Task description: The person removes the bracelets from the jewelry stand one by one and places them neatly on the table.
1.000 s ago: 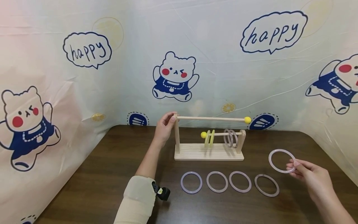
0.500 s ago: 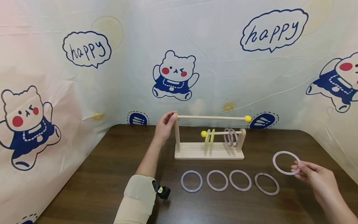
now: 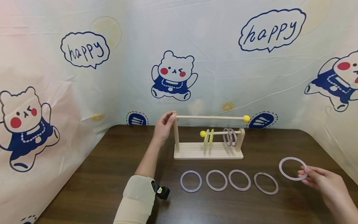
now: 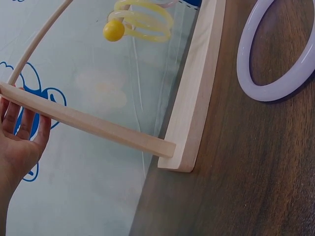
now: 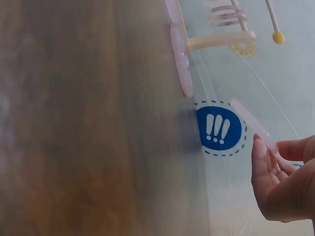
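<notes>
- Purple ring [image 3: 292,178] is floating above the counter [image 3: 126,155] on the right; the right grip [image 3: 327,185] is pinching its edge.
- Left grip [image 3: 162,127] is holding the stand's left post [image 3: 176,133].
- Part is looking done: yellow rings [image 3: 207,137] and mauve rings [image 3: 224,136] are hanging on the low rod [image 3: 218,133].
- Four loose rings [image 3: 191,191] are lying near; with the pinched one, five are seemingly waiting.
- Top rod [image 3: 209,117] is carrying no rings.

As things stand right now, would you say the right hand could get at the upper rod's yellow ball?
Probably yes: the right hand pinches a lilac ring, but nothing visible stands between that hand and the yellow ball on the free end of the upper rod.
</notes>
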Available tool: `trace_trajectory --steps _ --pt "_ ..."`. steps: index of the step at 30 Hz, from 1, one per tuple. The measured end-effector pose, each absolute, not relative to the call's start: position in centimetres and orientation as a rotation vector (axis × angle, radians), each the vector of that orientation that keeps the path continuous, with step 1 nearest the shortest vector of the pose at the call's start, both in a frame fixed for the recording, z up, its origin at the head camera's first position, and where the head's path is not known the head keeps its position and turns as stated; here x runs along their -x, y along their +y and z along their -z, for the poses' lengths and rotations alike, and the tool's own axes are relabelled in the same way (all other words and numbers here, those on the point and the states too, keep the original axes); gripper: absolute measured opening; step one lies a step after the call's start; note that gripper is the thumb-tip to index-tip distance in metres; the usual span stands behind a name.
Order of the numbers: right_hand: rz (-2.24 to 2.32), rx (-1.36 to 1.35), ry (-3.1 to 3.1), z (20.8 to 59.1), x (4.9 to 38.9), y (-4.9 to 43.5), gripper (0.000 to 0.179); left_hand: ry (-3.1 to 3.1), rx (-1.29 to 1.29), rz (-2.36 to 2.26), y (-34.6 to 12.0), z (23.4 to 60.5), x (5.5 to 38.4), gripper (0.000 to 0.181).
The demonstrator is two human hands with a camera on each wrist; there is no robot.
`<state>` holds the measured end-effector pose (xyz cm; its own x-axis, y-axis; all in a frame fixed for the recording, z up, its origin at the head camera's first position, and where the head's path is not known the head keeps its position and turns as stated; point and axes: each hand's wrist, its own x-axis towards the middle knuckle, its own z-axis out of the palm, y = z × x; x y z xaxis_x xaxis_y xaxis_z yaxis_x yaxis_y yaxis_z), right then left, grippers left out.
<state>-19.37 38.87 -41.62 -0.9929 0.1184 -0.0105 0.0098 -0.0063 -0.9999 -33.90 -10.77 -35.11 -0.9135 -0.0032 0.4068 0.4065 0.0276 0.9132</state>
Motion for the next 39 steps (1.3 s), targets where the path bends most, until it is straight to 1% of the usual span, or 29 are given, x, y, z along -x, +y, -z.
trace_trajectory --steps 6,9,15,23,27,34,39 --pt "-2.245 0.083 -2.199 41.7 19.0 39.7 0.031 -2.012 0.418 1.961 -10.8 35.1 33.9 0.032" --pt "-2.221 0.108 -2.265 41.7 18.9 40.0 0.033 -2.007 0.419 1.972 -10.8 35.1 33.9 0.033" --pt "-2.13 0.21 -2.43 41.3 18.9 40.1 0.028 -2.013 0.418 1.981 -10.9 35.1 33.7 0.033" --pt "-2.105 0.209 -2.493 41.3 18.9 40.3 0.027 -2.011 0.419 1.979 -10.9 35.2 33.7 0.031" --pt "-2.013 0.235 -2.592 41.1 19.0 40.4 0.022 -2.006 0.419 1.977 -10.9 35.2 33.7 0.032" --pt "-1.945 0.203 -2.688 41.3 19.2 40.4 0.022 -2.0 0.423 1.968 -10.9 35.2 33.8 0.031" --pt "-1.915 0.228 -2.768 41.0 19.4 40.0 0.027 -2.014 0.418 1.952 -10.9 35.1 33.9 0.032"
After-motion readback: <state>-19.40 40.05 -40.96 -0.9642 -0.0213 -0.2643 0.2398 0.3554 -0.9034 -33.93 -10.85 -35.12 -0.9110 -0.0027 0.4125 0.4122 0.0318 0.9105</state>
